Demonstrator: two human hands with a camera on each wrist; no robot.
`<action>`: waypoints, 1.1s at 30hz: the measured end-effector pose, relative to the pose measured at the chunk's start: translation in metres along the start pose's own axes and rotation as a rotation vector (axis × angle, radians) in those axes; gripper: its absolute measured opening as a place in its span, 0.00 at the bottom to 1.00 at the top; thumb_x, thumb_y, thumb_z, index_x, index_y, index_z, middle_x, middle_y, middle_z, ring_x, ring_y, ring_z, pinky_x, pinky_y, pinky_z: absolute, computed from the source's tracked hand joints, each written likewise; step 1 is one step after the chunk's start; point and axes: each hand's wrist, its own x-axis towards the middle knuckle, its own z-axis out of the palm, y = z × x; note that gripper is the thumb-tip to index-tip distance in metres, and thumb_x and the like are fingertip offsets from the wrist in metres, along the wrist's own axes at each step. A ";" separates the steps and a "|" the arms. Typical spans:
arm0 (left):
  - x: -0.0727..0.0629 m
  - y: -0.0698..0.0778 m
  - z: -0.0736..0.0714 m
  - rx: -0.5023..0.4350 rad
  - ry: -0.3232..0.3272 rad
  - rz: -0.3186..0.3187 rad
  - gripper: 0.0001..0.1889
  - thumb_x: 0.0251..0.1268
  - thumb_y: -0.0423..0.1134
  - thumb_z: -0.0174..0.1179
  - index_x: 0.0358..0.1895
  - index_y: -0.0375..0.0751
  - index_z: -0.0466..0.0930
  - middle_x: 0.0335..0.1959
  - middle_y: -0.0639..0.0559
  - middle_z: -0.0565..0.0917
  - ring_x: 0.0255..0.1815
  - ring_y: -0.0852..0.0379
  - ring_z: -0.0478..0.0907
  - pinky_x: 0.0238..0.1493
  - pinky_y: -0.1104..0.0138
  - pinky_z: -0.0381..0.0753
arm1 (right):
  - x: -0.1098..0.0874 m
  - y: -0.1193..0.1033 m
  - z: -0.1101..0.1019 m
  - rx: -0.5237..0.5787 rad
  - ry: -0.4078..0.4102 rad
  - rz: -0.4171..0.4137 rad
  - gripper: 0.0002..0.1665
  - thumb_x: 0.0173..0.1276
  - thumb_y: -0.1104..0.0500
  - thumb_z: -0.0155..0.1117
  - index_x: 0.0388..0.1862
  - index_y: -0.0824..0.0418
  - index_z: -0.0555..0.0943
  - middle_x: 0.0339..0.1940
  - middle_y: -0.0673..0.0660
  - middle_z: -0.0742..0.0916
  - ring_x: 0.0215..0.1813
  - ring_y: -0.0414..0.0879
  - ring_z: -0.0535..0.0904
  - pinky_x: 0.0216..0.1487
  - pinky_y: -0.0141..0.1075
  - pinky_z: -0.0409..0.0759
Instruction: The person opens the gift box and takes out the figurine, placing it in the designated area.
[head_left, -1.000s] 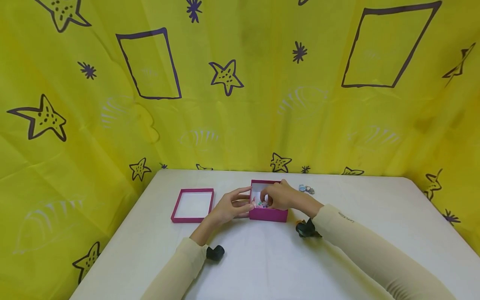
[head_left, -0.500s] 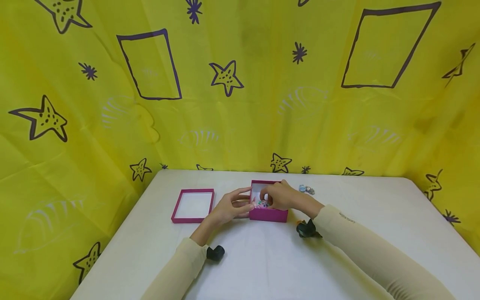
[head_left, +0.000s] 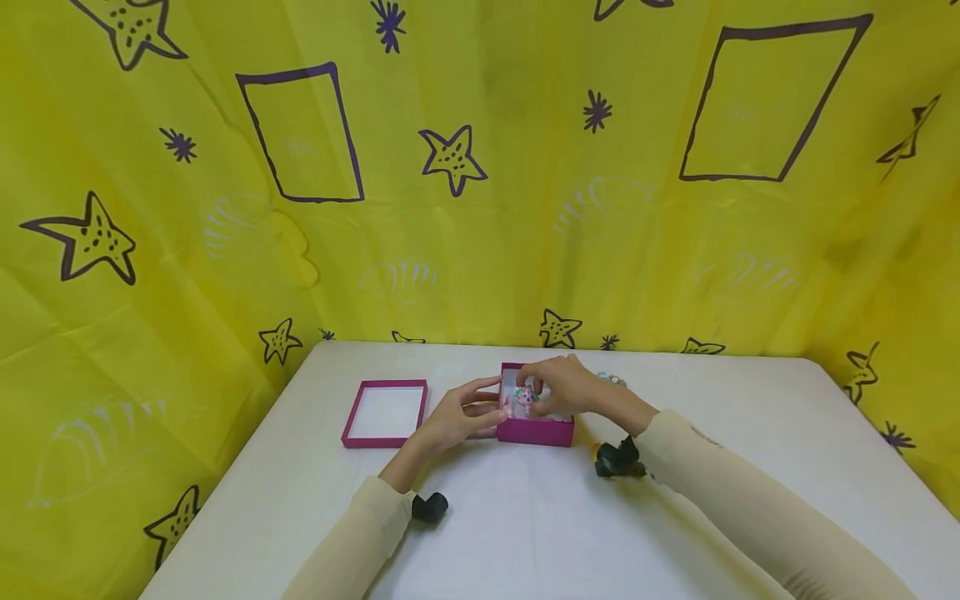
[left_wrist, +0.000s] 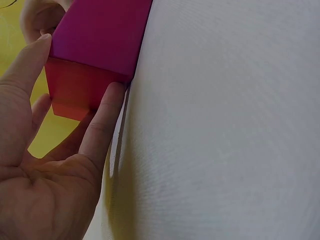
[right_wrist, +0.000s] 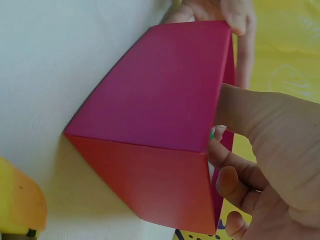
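A magenta open-topped box [head_left: 536,432] with a white inside stands on the table. At its left side is my left hand [head_left: 454,417]; in the left wrist view the extended fingers [left_wrist: 102,120] touch the side wall and the thumb tip is at the top corner. My right hand [head_left: 564,385] reaches in over the right side. Between its thumb and fingers it pinches a small pink toy figurine [head_left: 523,398] with green bits, partly hidden by the fingers. Only a green and whitish bit of the figurine [right_wrist: 218,133] shows in the right wrist view.
Left of the box lies its magenta-rimmed lid [head_left: 384,442], white inside up. Small bluish-grey figurines [head_left: 615,380] stand behind the right wrist. A yellow-orange thing [right_wrist: 25,200] is near the box in the right wrist view. A yellow curtain [head_left: 465,242] hangs behind the table.
My right hand has risen slightly and the pink figurine now shows higher above the box's front rim. The left hand, box and lid have stayed in place.
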 end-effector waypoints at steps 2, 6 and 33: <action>0.000 0.000 0.000 0.000 0.001 -0.003 0.35 0.69 0.41 0.70 0.78 0.51 0.67 0.68 0.37 0.76 0.65 0.41 0.79 0.53 0.57 0.86 | -0.002 0.001 -0.001 0.035 0.009 0.002 0.22 0.60 0.58 0.78 0.54 0.55 0.84 0.33 0.46 0.87 0.38 0.46 0.80 0.43 0.44 0.71; 0.000 -0.001 0.000 0.003 0.001 0.000 0.35 0.69 0.41 0.69 0.77 0.52 0.68 0.68 0.37 0.76 0.65 0.41 0.79 0.54 0.57 0.86 | -0.006 0.004 -0.003 0.112 0.027 0.002 0.22 0.62 0.61 0.76 0.55 0.55 0.83 0.37 0.48 0.87 0.35 0.45 0.76 0.35 0.36 0.77; -0.001 0.002 0.000 -0.002 0.011 -0.004 0.34 0.69 0.38 0.69 0.77 0.50 0.68 0.67 0.38 0.77 0.64 0.42 0.79 0.55 0.57 0.86 | -0.037 0.018 -0.015 0.281 0.160 -0.004 0.20 0.64 0.61 0.73 0.56 0.55 0.83 0.37 0.49 0.84 0.38 0.58 0.78 0.36 0.35 0.78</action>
